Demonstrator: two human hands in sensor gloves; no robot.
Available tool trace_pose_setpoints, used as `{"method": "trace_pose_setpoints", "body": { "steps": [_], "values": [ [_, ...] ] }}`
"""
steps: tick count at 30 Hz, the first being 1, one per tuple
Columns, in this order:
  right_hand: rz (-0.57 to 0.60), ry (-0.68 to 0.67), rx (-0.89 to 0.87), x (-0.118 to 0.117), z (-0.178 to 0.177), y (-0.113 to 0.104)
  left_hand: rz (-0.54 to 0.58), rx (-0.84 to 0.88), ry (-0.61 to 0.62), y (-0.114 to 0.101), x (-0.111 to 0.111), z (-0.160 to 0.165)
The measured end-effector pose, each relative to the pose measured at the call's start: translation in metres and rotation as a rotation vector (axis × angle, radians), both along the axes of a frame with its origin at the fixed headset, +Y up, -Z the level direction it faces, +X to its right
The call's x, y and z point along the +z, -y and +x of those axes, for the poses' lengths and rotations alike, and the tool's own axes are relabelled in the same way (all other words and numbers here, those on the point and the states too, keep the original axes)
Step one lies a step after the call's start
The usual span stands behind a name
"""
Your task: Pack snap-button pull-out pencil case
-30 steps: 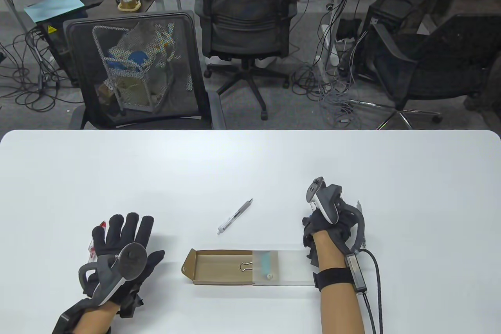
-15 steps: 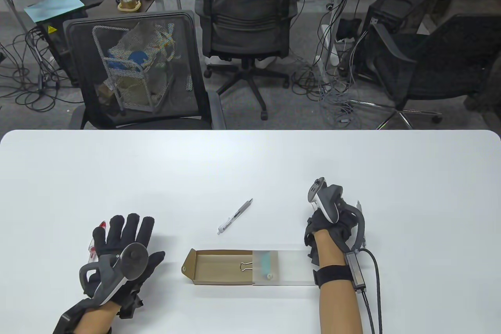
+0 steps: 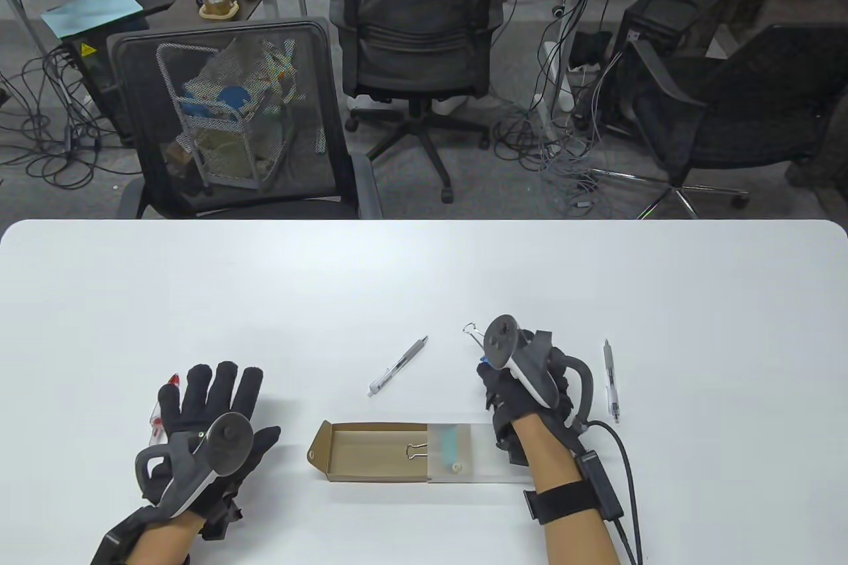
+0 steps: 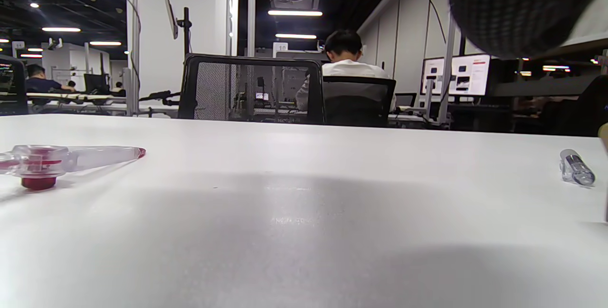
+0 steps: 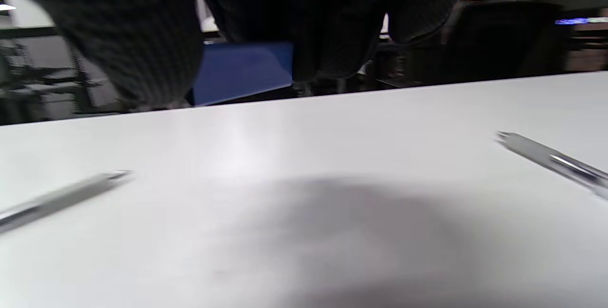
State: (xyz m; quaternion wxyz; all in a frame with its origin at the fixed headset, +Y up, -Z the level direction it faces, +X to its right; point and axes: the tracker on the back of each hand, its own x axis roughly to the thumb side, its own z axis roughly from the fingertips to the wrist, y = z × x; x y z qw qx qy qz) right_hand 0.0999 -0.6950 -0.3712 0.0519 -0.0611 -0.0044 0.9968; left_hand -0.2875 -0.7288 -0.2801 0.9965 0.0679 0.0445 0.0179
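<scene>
A: Pencil case (image 3: 424, 452), a brown cardboard drawer pulled leftward out of a frosted translucent plastic sleeve, is seen lying flat near the front edge of the white table (image 3: 424, 273). What is found to the left of the pencil case?

B: A clear correction-tape dispenser with red parts (image 3: 159, 409) is seen farthest left of it, partly covered in the table view by the left hand (image 3: 212, 412). That hand is laid flat on the table, its black-gloved fingers spread wide, and nothing is held in it.

A: And inside the pencil case?

B: A small black binder clip with silver wire handles (image 3: 416, 450) is seen in the drawer, at the mouth of the sleeve. A teal object with a white cap (image 3: 450, 449) is made out through the frosted plastic; what it is cannot be told.

A: Behind the pencil case?

B: A silver-grey retractable pen (image 3: 398, 367) is laid at a slant just beyond it, apart from both hands.

A: And to the right?

B: The right hand (image 3: 513, 386) is held above the sleeve end of the pencil case. A blue binder clip (image 5: 242, 71) is gripped in its fingers, with the wire handles (image 3: 472, 330) poking out on the far side. A second clear-barrelled pen (image 3: 610, 379) is laid right of that hand, not touched by it.
</scene>
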Motion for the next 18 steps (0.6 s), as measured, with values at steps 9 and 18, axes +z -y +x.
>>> {"method": "trace_pose_setpoints", "body": {
  "steps": [9, 18],
  "values": [
    [0.054, -0.463, 0.004, 0.065, -0.06, 0.004, 0.006, -0.004, -0.004, 0.0, 0.001, -0.001],
    [0.038, -0.596, 0.093, 0.089, -0.08, 0.024, 0.019, -0.022, 0.0, -0.001, 0.002, 0.003]
  ]
}}
